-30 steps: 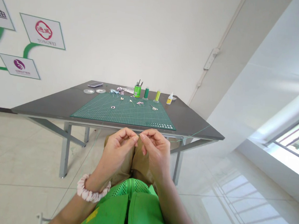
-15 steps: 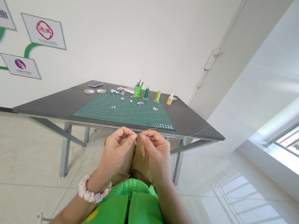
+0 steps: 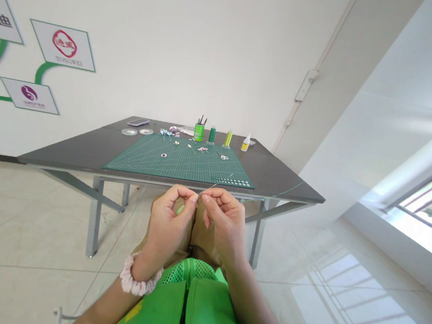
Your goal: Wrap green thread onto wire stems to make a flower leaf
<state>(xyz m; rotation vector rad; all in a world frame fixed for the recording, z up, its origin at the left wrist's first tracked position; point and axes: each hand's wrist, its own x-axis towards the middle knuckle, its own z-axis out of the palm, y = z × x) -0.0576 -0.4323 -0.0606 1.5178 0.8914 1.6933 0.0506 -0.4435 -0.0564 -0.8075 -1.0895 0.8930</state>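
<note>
In front of the table's near edge, above my lap, my left hand (image 3: 170,219) and my right hand (image 3: 228,219) meet almost tip to tip. Each is closed in a pinch of thumb and forefinger. A thin pale strand (image 3: 213,185) slants up and right from between the fingertips; whether it is wire or thread I cannot tell. What my left fingertips grip is too small to make out. A fine green thread (image 3: 287,190) runs over the table's right front edge, toward my right hand.
On the table (image 3: 75,148) lies a green cutting mat (image 3: 143,162) with small scissors (image 3: 223,156) and several small flower pieces (image 3: 202,149). Behind stand a green can of tools (image 3: 199,132), thread spools (image 3: 212,135), a glue bottle (image 3: 246,143), and a phone (image 3: 138,122).
My left wrist has shifted slightly right and turned a little, while its fingertips stay by my right ones. The pale strand now stands steeper. My right hand has hardly moved.
</note>
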